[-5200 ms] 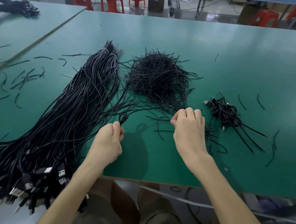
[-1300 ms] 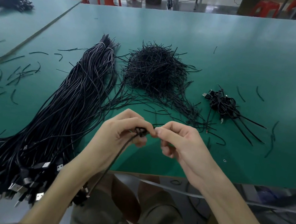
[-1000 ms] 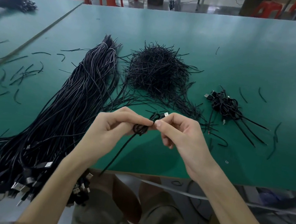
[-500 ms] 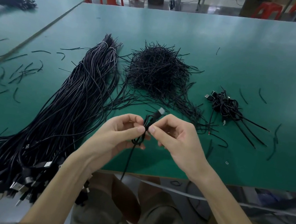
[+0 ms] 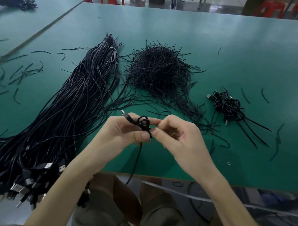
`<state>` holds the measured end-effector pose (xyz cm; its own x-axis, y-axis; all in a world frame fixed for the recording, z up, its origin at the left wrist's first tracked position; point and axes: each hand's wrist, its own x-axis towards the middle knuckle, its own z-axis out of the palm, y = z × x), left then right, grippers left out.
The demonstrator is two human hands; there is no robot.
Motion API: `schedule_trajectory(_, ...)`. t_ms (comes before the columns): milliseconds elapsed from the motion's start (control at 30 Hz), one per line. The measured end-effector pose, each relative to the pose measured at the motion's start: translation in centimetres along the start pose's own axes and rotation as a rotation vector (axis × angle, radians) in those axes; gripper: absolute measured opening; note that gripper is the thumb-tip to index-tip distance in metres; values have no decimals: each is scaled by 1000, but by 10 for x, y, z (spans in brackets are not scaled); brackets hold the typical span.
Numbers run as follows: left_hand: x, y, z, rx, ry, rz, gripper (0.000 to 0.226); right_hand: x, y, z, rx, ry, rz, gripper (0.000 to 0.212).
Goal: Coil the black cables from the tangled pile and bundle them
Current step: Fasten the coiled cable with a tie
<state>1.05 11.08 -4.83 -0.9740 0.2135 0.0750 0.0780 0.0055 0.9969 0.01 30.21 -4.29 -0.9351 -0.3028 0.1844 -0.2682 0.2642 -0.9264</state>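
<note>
- Both hands meet above the near edge of the green table, fingertips close together around one black cable.
- Thumb and curled fingers of the left hand pinch the cable just under a small loop that stands up between the two hands.
- Fingers of the right hand are curled, with thumb and forefinger nipping the same loop from the other side.
- The cable's plug sticks out up and to the left of the left fingertips. Its free tail hangs straight down from the pinch, past the table edge toward the person's lap.
- Left of the left hand lies a long sheaf of black cables, running from far across the table to the near edge, its plugs fanned out beside the left forearm.
- Beyond both hands sits a heap of short black ties, with strays trailing toward the fingers.
- Right of the right hand, well apart, lies a small cluster of coiled cables with thin ends sticking out.
- Loose short pieces are scattered far left of the sheaf, and a few lie right of the coiled cluster.
</note>
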Motion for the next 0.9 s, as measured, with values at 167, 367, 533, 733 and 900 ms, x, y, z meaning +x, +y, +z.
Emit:
schedule_trajectory(167, 1, 7, 2, 177, 62, 247, 37, -1, -6, -5, 86, -53, 32, 23)
schedule_trajectory(367, 2, 9, -1, 453, 77, 401, 49, -2, -8, -9, 363, -124, 221, 21)
schedule_trajectory(533, -1, 5, -7, 187, -68, 235, 39, -4, -2, -13, 383, -99, 245, 18)
schedule_trajectory(733, -3, 1, -15, -198, -115, -19, 30, -4, -2, -7, 320, -113, 156, 16)
schedule_trajectory(900, -2, -3, -12, -135, -44, -131, 15, -6, 1, 4, 255, -172, 72, 15)
